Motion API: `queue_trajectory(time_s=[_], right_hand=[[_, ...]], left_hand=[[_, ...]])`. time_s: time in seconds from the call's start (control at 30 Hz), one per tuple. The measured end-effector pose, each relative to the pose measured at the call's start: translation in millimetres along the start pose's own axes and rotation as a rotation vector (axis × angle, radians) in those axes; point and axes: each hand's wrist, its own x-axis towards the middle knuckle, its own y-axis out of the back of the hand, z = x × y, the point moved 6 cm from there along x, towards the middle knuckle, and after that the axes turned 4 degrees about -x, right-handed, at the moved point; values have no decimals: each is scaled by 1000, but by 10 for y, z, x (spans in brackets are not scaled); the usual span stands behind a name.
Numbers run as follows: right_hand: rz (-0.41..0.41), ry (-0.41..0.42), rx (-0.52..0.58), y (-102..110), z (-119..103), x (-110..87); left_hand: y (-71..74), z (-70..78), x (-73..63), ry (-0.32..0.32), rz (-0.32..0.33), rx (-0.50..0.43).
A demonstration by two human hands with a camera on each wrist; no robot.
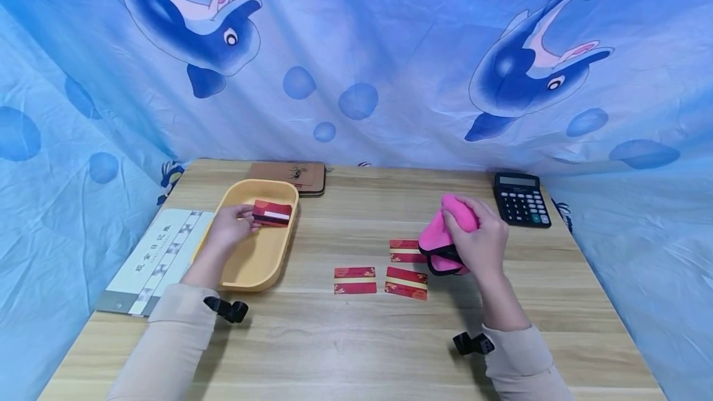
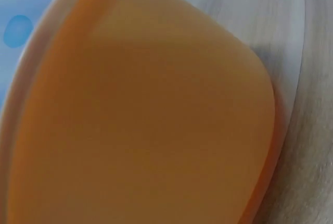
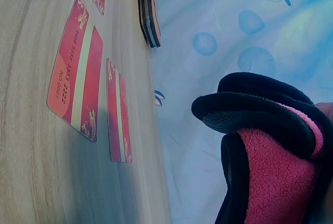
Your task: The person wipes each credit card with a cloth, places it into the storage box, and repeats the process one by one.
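My left hand (image 1: 231, 226) reaches over a yellow-orange plastic tray (image 1: 291, 237) and pinches the left edge of a red bank card (image 1: 272, 213), whose dark stripe and white strip face up. The left wrist view shows only the tray's inside (image 2: 145, 109) and rim, no fingers. On the right, my right hand (image 1: 483, 237) grips a bunched pink fleece cloth (image 1: 437, 234) with black edging, held above the table. Its folded black borders (image 3: 255, 112) fill the right wrist view's lower right. Three red-and-gold cards lie nearby: one left (image 1: 355, 280), one right (image 1: 406, 283), one behind (image 1: 405, 251), partly covered by the cloth.
A black calculator (image 1: 521, 200) lies at the back right. Behind the tray is a brown wallet (image 1: 298, 177); a pale ledger book (image 1: 153, 258) lies partly under the left forearm. Blue dolphin-print curtains (image 1: 356, 48) border the wooden table (image 1: 334, 351).
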Motion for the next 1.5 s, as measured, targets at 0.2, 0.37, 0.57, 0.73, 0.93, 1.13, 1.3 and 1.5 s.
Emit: queue_trajectory(time_s=[0.2, 0.37, 0.57, 0.73, 0.93, 1.13, 1.3, 1.5], right_hand=[[4, -6, 1, 23, 5, 12], [11, -19, 5, 49, 43, 11], [16, -17, 20, 67, 68, 11], [24, -25, 27, 83, 72, 3], [24, -43, 16, 101, 87, -13], [13, -42, 6, 99, 105, -46], [3, -39, -14, 108, 98, -101], [-16, -47, -31, 119, 102, -199]], left_hand=[[44, 107, -56, -38, 43, 262], [28, 288, -113, -132, 101, 266], [-122, 555, -228, -231, 160, 113], [-298, 747, -319, -325, 156, 27], [-633, 909, -432, -395, 53, -87], [-1083, 1011, -492, -428, -75, -103], [-1426, 1046, -536, -468, -167, -82], [-1818, 916, -556, -417, -242, -59]])
